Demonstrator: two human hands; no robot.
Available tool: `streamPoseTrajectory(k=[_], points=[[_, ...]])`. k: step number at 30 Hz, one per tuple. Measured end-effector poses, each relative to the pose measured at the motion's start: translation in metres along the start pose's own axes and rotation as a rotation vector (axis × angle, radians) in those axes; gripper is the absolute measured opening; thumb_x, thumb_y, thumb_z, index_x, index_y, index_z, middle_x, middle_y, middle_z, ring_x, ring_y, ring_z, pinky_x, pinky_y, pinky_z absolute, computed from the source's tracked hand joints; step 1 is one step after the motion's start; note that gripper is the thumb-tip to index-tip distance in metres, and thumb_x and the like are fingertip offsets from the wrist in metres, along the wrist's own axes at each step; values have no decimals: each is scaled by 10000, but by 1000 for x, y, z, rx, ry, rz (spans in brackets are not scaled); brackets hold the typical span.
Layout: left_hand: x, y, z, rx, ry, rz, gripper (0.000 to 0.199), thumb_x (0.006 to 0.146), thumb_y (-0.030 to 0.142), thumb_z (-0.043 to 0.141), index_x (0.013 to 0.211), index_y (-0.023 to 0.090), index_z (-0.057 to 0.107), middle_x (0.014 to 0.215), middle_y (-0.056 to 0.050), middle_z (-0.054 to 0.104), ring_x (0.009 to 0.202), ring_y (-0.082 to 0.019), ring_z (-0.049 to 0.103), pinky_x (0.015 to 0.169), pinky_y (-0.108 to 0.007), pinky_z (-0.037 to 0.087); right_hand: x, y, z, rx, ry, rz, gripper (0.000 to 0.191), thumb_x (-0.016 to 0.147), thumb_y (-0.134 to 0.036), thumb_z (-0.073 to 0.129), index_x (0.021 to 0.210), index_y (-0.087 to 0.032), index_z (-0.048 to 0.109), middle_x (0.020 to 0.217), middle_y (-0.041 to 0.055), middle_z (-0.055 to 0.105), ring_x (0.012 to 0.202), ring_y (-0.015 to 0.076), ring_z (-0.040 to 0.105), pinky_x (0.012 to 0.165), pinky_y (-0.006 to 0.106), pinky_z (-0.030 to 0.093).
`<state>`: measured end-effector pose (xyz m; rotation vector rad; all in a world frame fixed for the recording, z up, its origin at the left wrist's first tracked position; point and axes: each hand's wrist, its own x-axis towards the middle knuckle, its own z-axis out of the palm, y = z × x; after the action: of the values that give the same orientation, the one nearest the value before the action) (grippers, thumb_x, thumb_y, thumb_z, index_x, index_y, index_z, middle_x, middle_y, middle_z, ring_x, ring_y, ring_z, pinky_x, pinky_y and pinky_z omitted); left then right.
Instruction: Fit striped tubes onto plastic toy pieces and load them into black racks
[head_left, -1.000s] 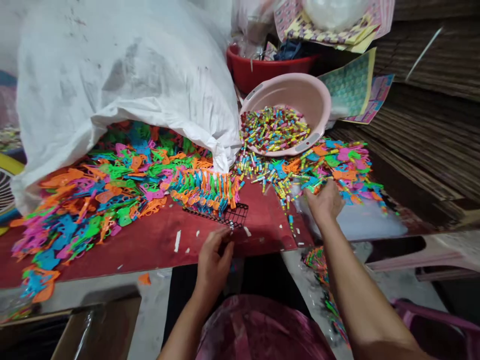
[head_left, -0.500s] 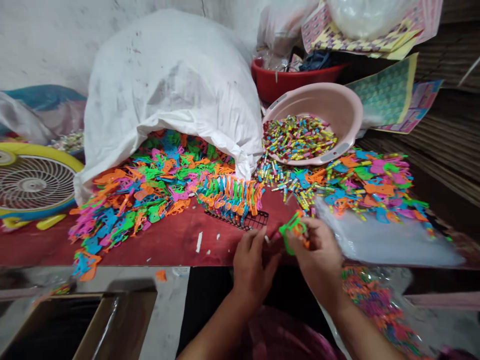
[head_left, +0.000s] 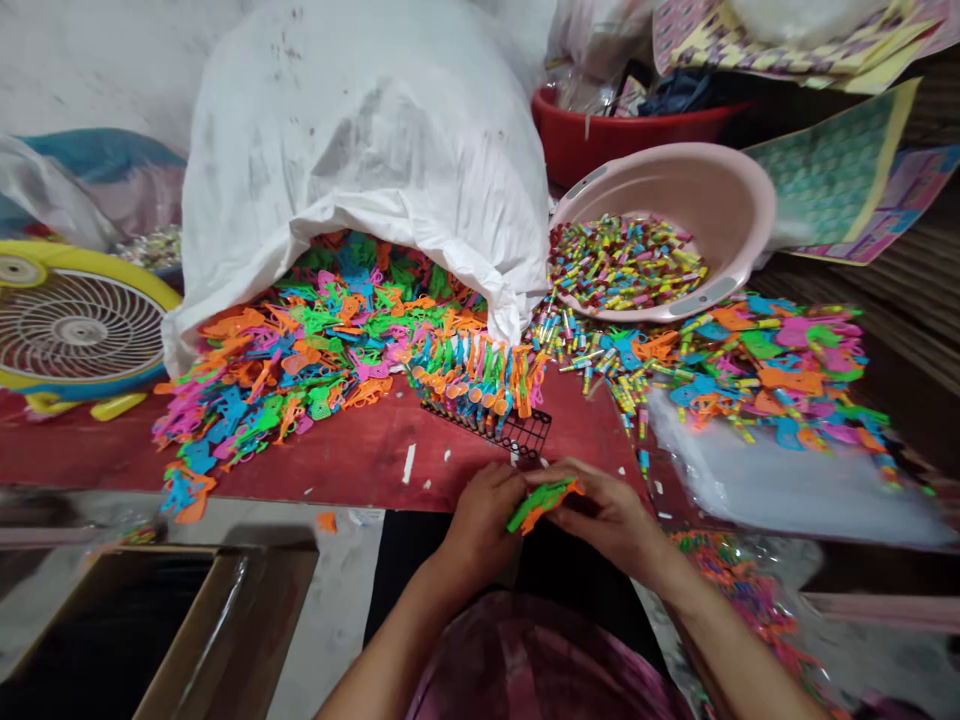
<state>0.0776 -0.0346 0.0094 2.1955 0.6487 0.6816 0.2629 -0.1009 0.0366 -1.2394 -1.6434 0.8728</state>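
Note:
My right hand (head_left: 611,515) is closed around green and orange flat plastic pieces (head_left: 544,503), low in front of the table edge. My left hand (head_left: 484,515) has its fingers curled against the left end of these pieces; what lies inside its grip is hidden. Just beyond the hands, a black wire rack (head_left: 529,437) stands on the red table (head_left: 360,460). A tight row of blue, green and orange plastic pieces (head_left: 476,380) with round orange ends stands upright in it.
A white sack (head_left: 360,130) spills a heap of coloured plastic pieces (head_left: 300,360). A pink basin (head_left: 739,220) holds small wrapped tubes (head_left: 622,265). More pieces (head_left: 787,370) lie right, by clear plastic bags (head_left: 795,490). A yellow fan (head_left: 79,325) stands left, an open carton (head_left: 247,630) below.
My hands have come together, and the green and orange pieces have moved left and lower between them. A few tubes now lie strung out toward the table's front. The view has shifted slightly.

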Motion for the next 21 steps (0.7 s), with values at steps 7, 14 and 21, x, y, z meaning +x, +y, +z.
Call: streamPoseTrajectory(k=[7,14,21], points=[[-9,-17,-6,-24,326,-80,320,877,277,654,1193,231,633,1115,-73,644,1028,-197,599,873,-320,500,5,12,12,-23,413,143,131,841,-318,696,921,-214,698,812,27,676,704,162,626,626,260,492],[7,-81,-42,-69,856,-397,599,791,243,672,1351,199,463,1252,-116,575,1080,-202,613,932,-351,523,8,33,15,-348,696,181,197,872,-367,642,789,-208,559,679,-25,548,614,134,505,599,256,395],[31,-108,-50,-149,685,-294,573,863,257,577,1394,181,377,1365,-132,552,1244,-191,554,1074,-358,449,10,26,9,-489,563,146,328,912,-332,569,639,-208,437,644,-41,430,600,119,414,578,256,307]])
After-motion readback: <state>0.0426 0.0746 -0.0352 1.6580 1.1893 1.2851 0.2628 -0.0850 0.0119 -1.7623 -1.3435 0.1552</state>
